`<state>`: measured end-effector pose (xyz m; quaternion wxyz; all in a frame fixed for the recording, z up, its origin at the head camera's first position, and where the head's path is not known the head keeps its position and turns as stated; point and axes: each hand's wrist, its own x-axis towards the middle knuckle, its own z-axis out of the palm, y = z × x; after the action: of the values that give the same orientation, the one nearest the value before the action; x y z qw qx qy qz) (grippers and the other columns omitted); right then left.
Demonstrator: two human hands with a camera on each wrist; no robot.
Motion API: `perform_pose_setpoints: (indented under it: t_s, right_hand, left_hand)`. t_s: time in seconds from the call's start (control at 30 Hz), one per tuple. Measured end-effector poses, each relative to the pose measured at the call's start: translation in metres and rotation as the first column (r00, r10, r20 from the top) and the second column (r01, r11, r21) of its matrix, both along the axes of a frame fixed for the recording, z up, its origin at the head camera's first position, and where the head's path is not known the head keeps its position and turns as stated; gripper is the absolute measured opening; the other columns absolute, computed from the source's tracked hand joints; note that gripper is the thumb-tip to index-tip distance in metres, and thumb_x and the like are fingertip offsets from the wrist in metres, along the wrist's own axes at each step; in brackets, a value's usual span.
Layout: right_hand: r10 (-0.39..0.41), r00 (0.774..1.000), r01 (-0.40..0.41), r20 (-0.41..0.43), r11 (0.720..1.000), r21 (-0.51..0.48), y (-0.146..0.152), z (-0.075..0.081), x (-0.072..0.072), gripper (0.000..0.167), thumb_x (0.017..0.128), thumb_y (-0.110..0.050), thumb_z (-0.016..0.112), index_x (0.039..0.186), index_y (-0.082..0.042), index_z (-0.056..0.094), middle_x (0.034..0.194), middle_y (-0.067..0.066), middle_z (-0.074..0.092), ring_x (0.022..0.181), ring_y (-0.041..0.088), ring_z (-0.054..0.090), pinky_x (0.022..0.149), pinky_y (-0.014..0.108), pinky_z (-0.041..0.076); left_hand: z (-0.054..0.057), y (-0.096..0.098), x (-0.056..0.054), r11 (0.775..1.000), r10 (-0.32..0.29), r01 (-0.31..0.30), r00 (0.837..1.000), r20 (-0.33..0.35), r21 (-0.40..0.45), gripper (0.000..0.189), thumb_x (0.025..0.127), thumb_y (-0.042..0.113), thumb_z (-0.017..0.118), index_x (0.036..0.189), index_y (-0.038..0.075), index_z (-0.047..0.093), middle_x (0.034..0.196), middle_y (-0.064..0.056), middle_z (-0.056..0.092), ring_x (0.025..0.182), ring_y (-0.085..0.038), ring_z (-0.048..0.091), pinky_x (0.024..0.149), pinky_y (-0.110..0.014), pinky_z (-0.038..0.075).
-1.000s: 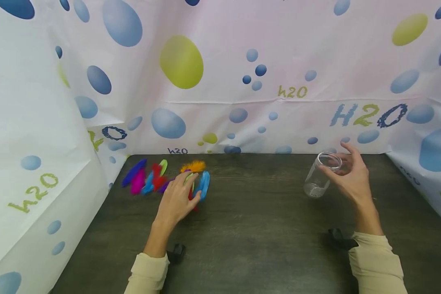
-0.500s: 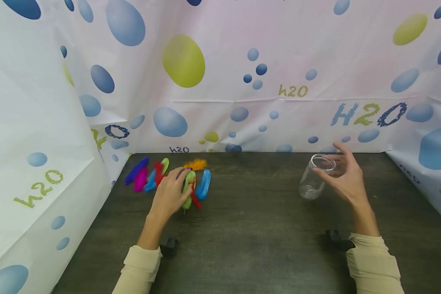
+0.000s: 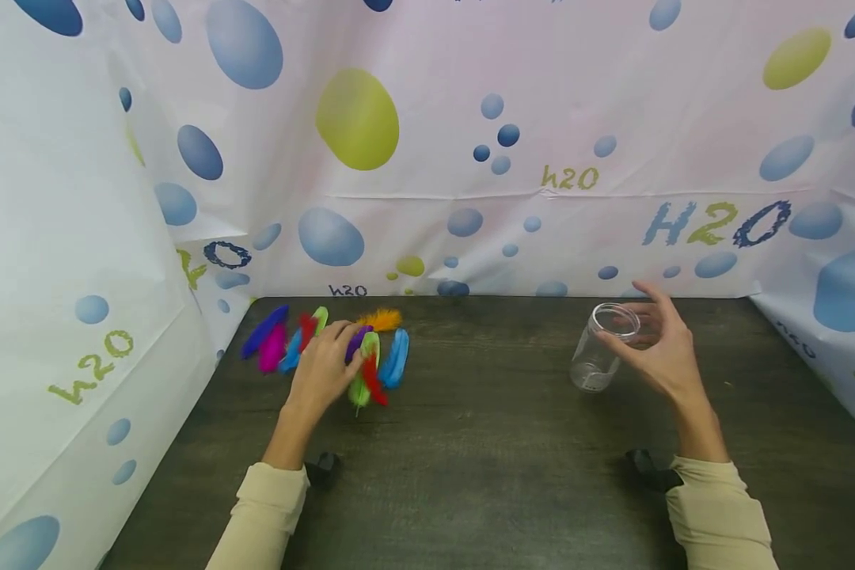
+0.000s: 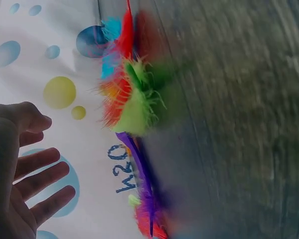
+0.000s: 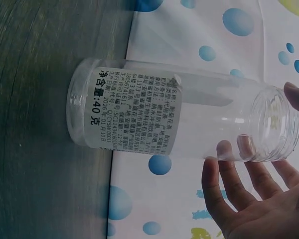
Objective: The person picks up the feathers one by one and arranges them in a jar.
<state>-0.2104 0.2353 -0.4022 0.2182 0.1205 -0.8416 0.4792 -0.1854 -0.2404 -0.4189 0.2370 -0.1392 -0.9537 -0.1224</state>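
My left hand [image 3: 322, 364] hovers over the left group of feathers, its fingers loosely bent and nothing in them in the left wrist view. Beside its fingertips lies a purple feather [image 3: 359, 342]. A green feather [image 3: 360, 390] and a red feather [image 3: 373, 380] lie just right of it. On the right, my right hand [image 3: 661, 348] holds a clear jar [image 5: 204, 114] near its neck, thumb on one side and fingers on the other. The jar has no lid, and a white printed label [image 5: 134, 112] wraps its lower part. Its base is at the dark tabletop.
Around the left hand are a light blue feather [image 3: 395, 359], an orange feather [image 3: 380, 320], a magenta feather [image 3: 272, 348] and a dark blue feather [image 3: 265, 331]. The dark wooden table [image 3: 470, 443] meets a white curtain [image 3: 470, 261] printed with blue and green spots.
The right hand has brought the jar a little to the left and nearer. My left hand has drawn back leftward, uncovering the purple, green and red feathers.
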Motion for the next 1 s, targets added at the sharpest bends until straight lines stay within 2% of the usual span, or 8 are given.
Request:
perform_pose_setpoints:
  t_s: [0.07, 0.27, 0.6, 0.8, 1.0]
  right_hand:
    - [0.010, 1.000, -0.010, -0.006, 1.000, -0.006, -0.002, 0.000, 0.000, 0.090, 0.080, 0.000, 0.085, 0.158, -0.010, 0.041, 0.117, -0.005, 0.063, 0.097, -0.011, 0.060, 0.076, 0.006, 0.048]
    - [0.041, 0.999, -0.042, -0.032, 0.999, -0.035, -0.005, -0.002, -0.001, 0.091, 0.077, 0.005, 0.085, 0.157, -0.009, 0.043, 0.113, -0.015, 0.061, 0.097, -0.011, 0.062, 0.075, 0.007, 0.049]
    - [0.058, 0.998, -0.059, -0.039, 0.997, -0.040, -0.005, -0.002, 0.003, 0.089, 0.079, 0.003, 0.085, 0.156, -0.012, 0.045, 0.114, -0.015, 0.063, 0.099, -0.011, 0.063, 0.077, 0.008, 0.049]
    - [0.084, 0.995, -0.086, -0.047, 0.996, -0.039, -0.010, -0.002, 0.003, 0.086, 0.081, 0.001, 0.084, 0.156, -0.012, 0.045, 0.115, -0.017, 0.062, 0.099, -0.009, 0.063, 0.077, 0.007, 0.049]
    - [0.133, 0.988, -0.138, -0.074, 0.988, -0.071, -0.016, -0.003, 0.001, 0.088, 0.077, 0.009, 0.084, 0.155, -0.011, 0.047, 0.114, -0.016, 0.065, 0.100, -0.005, 0.065, 0.076, 0.008, 0.051]
  left_hand:
    - [-0.001, -0.001, -0.002, 1.000, 0.007, -0.007, 1.000, 0.014, 0.008, 0.042, 0.087, 0.007, 0.082, 0.124, -0.006, 0.068, 0.123, -0.024, 0.067, 0.110, -0.042, 0.066, 0.090, -0.053, 0.058]
    - [0.001, -0.004, -0.010, 0.999, 0.025, -0.027, 0.998, 0.053, 0.044, 0.037, 0.090, 0.004, 0.077, 0.125, -0.006, 0.069, 0.123, -0.024, 0.067, 0.101, -0.041, 0.068, 0.086, -0.052, 0.060]
    - [0.008, -0.013, -0.027, 0.999, 0.022, -0.022, 1.000, 0.019, 0.025, 0.030, 0.089, 0.001, 0.076, 0.119, -0.006, 0.070, 0.118, -0.024, 0.069, 0.084, -0.040, 0.068, 0.073, -0.051, 0.061]
    - [0.007, -0.020, -0.032, 0.999, 0.049, -0.050, 0.998, 0.029, 0.002, 0.031, 0.090, 0.002, 0.076, 0.120, -0.004, 0.071, 0.119, -0.023, 0.069, 0.090, -0.042, 0.069, 0.077, -0.052, 0.060]
    - [0.008, -0.028, -0.032, 0.998, 0.056, -0.056, 0.998, 0.035, -0.003, 0.031, 0.090, 0.002, 0.075, 0.120, -0.006, 0.070, 0.120, -0.024, 0.068, 0.096, -0.044, 0.068, 0.080, -0.055, 0.059]
